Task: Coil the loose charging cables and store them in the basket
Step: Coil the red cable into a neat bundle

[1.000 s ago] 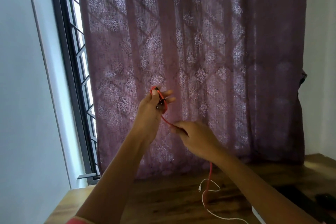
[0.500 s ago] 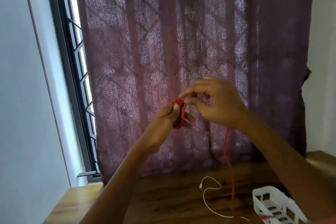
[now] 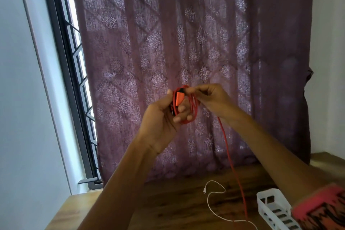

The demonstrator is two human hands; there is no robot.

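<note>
No text, label, brand, number or sign can be read (the curtain (image 3: 186, 43) bears only a woven floral pattern). In front of the curtain, the orange plug (image 3: 179, 98) of the red cable (image 3: 194, 107) is too blurred to show any marking. The sleeve (image 3: 321, 209) below the curtain carries zigzags, not letters.

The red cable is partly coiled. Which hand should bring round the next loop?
Right. The right hand pinches the red cable at the top of the coil, where the loose length hangs down to the table. The left hand is full, gripping the loops already wound.
</note>
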